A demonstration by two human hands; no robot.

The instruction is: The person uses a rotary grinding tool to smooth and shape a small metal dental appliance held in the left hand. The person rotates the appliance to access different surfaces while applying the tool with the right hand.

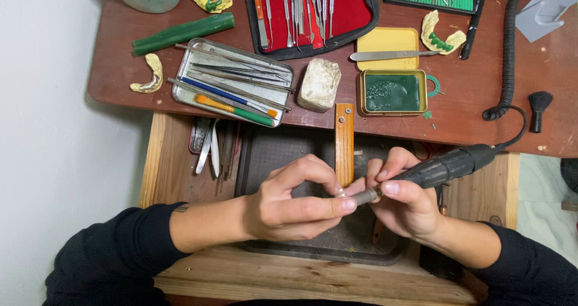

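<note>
Two bare hands meet over a dark tray (283, 155) set in a wooden frame below the reddish-brown tabletop (469, 107). Largest on that tabletop is a red-lined instrument case (355, 8) lying open at the top edge, its steel tools in a row. Left of it sits a flat metal tray (198, 56) with loose probes and brushes, and a long green wax stick (183, 34) lies above that. Further right a green rectangular tin (391, 93) stands open just below its yellow lid (388, 40) — a metal blade rests across the lid. A pale whitish block (319, 84) stands between the metal tray and the tin. Yellow dental casts lie about: one (150, 74) at the left edge, one (441, 36) with green wax beside the lid. A small black brush (537, 108) lies at the far right.

The right hand (406, 203) is closed around a black rotary handpiece (448, 166), whose coiled cord runs up across the tabletop. The left hand (295, 200) pinches a very small pale piece (341, 192) between thumb and fingers — too small to tell what it is. The handpiece's metal tip touches that piece, just in front of an upright wooden peg (344, 140).
</note>
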